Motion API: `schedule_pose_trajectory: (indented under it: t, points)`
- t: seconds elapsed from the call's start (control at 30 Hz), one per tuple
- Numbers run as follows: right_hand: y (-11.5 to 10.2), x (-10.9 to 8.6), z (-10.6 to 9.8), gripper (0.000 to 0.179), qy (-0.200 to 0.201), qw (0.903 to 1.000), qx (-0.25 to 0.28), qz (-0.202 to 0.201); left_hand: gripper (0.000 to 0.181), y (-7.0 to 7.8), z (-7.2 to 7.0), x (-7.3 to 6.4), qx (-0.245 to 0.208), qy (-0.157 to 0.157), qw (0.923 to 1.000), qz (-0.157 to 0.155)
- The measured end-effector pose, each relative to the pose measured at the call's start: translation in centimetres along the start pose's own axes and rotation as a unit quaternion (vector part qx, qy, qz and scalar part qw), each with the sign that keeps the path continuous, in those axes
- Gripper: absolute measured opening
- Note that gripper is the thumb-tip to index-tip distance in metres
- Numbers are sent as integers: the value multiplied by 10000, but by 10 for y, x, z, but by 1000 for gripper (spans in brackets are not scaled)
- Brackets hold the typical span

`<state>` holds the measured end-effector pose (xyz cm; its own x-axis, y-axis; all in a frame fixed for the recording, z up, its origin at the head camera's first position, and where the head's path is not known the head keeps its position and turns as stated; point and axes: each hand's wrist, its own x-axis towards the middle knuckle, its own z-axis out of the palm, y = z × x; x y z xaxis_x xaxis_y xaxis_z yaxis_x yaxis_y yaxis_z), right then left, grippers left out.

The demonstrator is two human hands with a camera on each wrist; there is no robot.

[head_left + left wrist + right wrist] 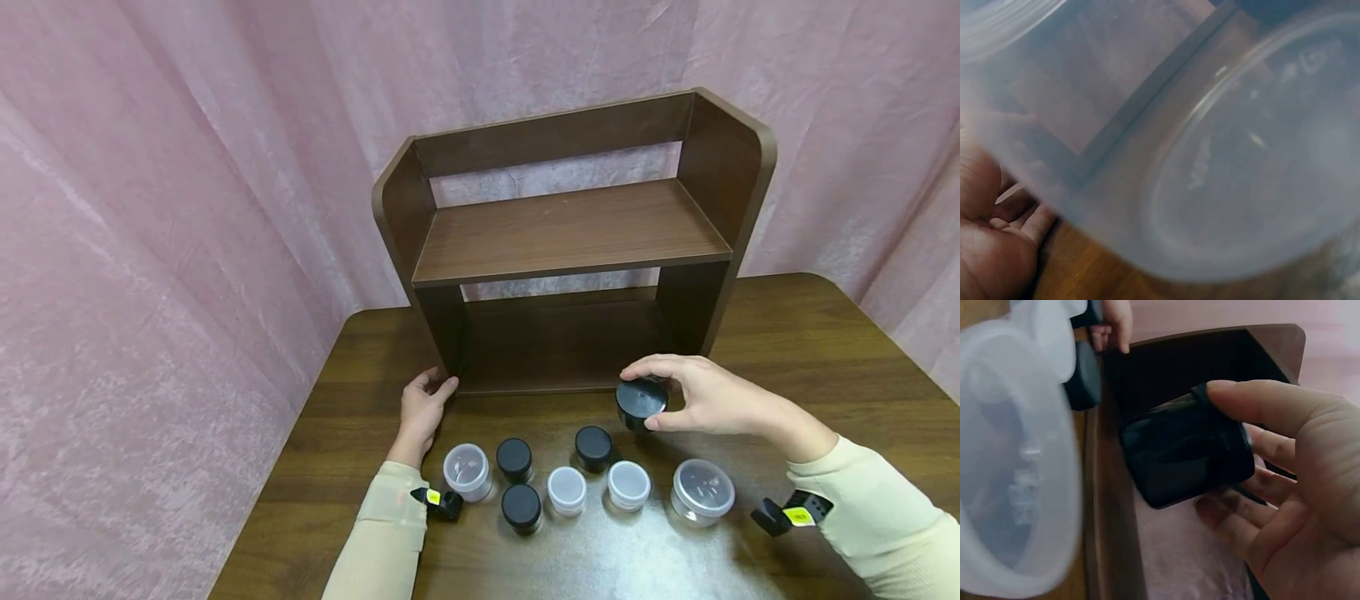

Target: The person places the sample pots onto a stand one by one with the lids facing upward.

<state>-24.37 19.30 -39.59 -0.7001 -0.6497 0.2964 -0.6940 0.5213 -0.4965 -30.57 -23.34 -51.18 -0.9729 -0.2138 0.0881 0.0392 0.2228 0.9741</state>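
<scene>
My right hand point(690, 392) holds a black-lidded jar point(642, 402) by its sides, thumb and fingers around it, close in front of the shelf's lower right part. In the right wrist view the jar point(1188, 453) looks dark all over and tilted. My left hand point(424, 408) is at the lower left front corner of a brown two-tier wooden shelf point(570, 233), thumb at the front edge and fingers by the outer side. A clear tub with a translucent lid point(467, 471) stands beside the left wrist and fills much of the left wrist view.
Between my arms stand several small jars: black-lidded ones point(521, 507) and two white-lidded ones point(567, 490). A larger clear tub point(702, 492) stands near the right wrist. The shelf stands on the wooden table point(330, 467), with a pink curtain point(225, 167) behind.
</scene>
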Motion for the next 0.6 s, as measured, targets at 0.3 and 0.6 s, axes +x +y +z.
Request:
schedule_pose_trajectory:
  t: [0.3,0.6]
  points:
    - [-14,21,-22,50,137,9923,1170,-373,53,1,0,0,9,31,10000,17]
    - [-35,39,-41,46,440,9846,1638,-420,52,2,-1,0,-49,-28,10000,-53]
